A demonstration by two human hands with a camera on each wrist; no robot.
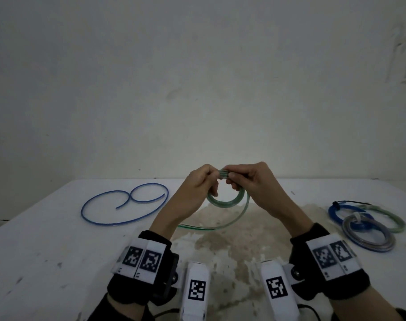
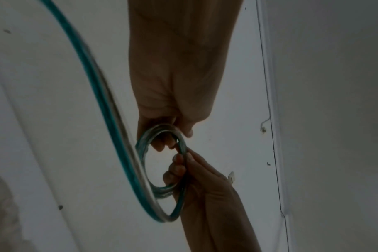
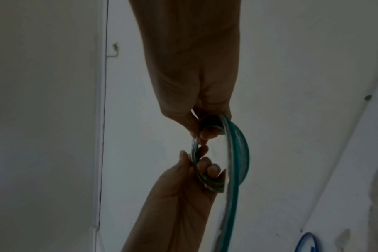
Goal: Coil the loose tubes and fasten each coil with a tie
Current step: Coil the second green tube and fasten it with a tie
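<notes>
Head view: above the middle of a white, stained bench (image 1: 46, 239), a person's left hand (image 1: 195, 188) and right hand (image 1: 255, 181) meet at the 12 o'clock point of a green tube coil (image 1: 225, 201) held clear of the surface, fingers and thumbs of both curled and pinching its stacked turns. The coil's loose tail (image 1: 220, 225) swings from 3 o'clock down to the bench and runs toward 8 o'clock under the left forearm. A loose blue tube (image 1: 118, 218) lies uncoiled at 10 o'clock; at 3 o'clock three coils overlap, blue (image 1: 334, 214), pale green (image 1: 396, 224) and clear (image 1: 369, 242), the blue one carrying a black tie (image 1: 350, 202)

Left wrist view: the left hand (image 2: 175, 95) grips the coil (image 2: 144, 163) at 12 o'clock, fingers hooked through the ring; the right hand (image 2: 196, 177) pinches it from 5 o'clock; the tail (image 2: 93, 71) sweeps off toward 11 o'clock

Right wrist view: the right hand (image 3: 196, 88) clasps the coil (image 3: 237, 146) at 12 o'clock, the left hand (image 3: 188, 184) nipping it from 6 o'clock
</notes>
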